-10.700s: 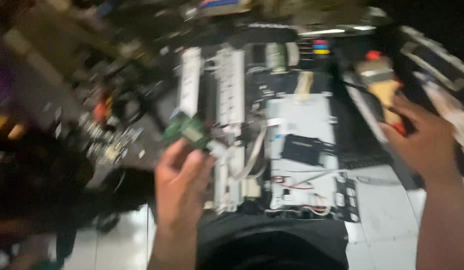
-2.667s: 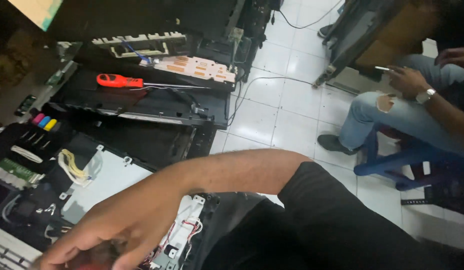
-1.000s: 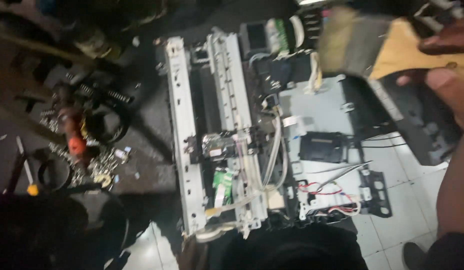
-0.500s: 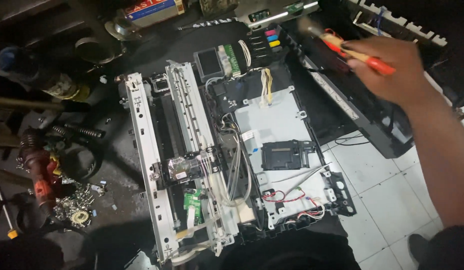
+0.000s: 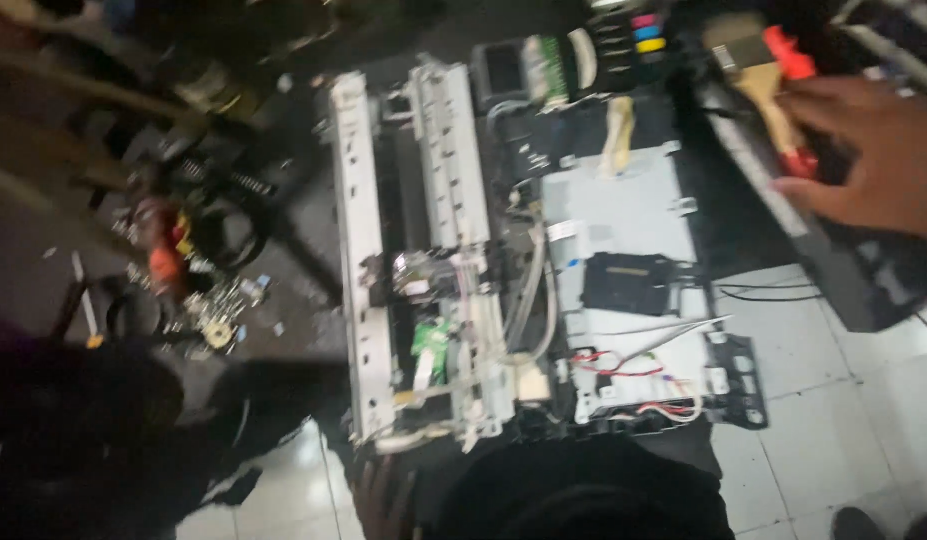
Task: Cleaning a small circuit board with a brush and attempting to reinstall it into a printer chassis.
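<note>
Reaching at upper right: right hand point(image 5: 874, 150) over a red-handled screwdriver point(image 5: 792, 90) and a brush point(image 5: 754, 70), both lying on a black cover point(image 5: 834, 260) beside the opened printer point(image 5: 524, 270). Fingers loosely curled over the red handle; blurred, so cannot tell whether closed on it or only touching. Left hand point(image 5: 384, 500) low at bottom edge, near printer's front, fingers part spread, holding nothing visible. Risk, as judged: loose contact plus motion could roll the screwdriver off the sloped cover onto tile point(image 5: 864, 400), or knock the brush along with it; red wires point(image 5: 614, 365) and white tubing point(image 5: 539, 300) lie exposed and could snag. Screwdriver under right fingertips, handle toward the palm, brush just beside it.
</note>
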